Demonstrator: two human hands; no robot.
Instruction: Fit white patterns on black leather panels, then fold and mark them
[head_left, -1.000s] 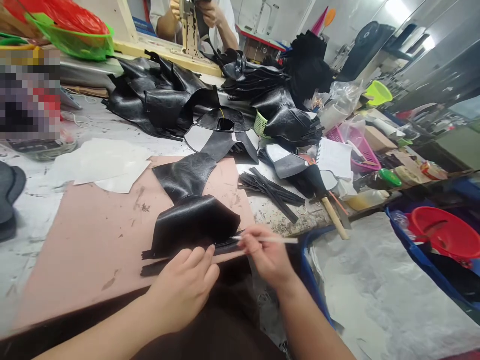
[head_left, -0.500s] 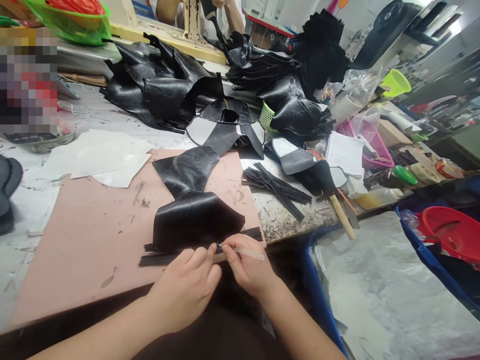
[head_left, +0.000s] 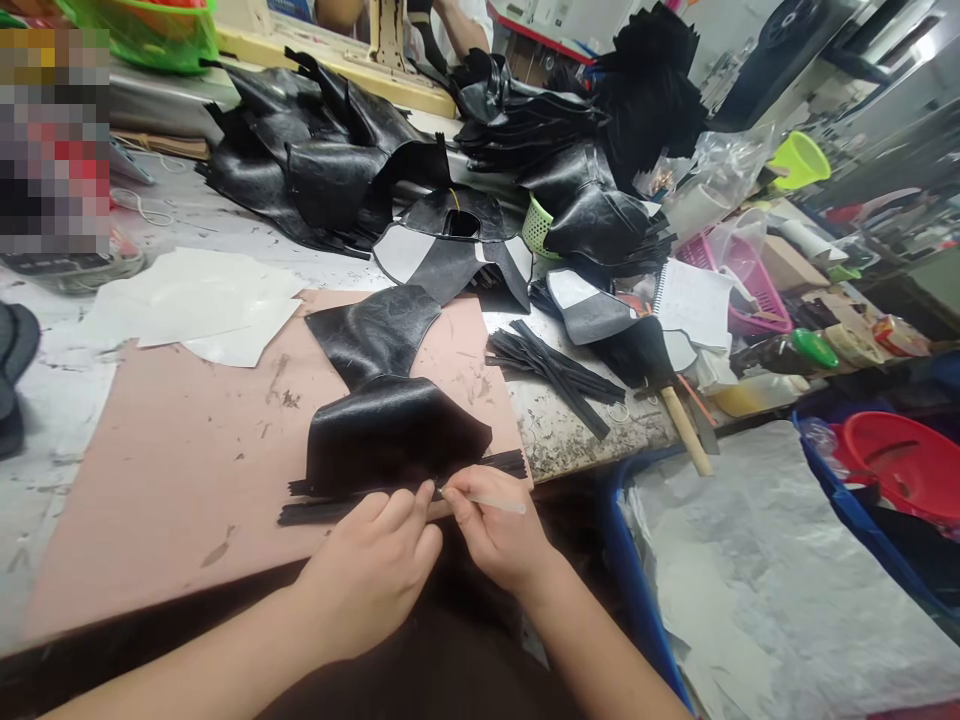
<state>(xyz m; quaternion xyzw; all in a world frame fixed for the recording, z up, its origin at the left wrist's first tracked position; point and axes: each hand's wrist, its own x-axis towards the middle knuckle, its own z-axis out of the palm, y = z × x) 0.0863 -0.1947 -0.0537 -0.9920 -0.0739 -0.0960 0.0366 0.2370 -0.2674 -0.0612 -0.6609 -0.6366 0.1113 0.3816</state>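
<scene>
At the front edge of the pink board, my left hand [head_left: 382, 560] is closed, its fingertips pressed on a black zipper strip [head_left: 311, 512]. The strip runs along the lower edge of a folded black leather piece [head_left: 394, 435]. Pinched in my right hand [head_left: 502, 535] is a thin translucent pen-like stick [head_left: 499, 503], its tip beside my left fingertips. What the tip touches is too small to make out. A second leather part [head_left: 375, 330] adjoins the folded one and lies farther back on the board.
The pink board [head_left: 187, 450] has white sheets [head_left: 202, 300] on its far left. Loose black strips [head_left: 555, 375] and a wooden-handled tool [head_left: 686, 430] lie to the right. Leather pieces [head_left: 330, 170] are heaped behind. A blue-rimmed bin [head_left: 622, 560] stands at right; a person's arm shows at the back.
The view has shifted slightly. Both hands keep nearly the same place and grip, and the leather and strip look unmoved on the board.
</scene>
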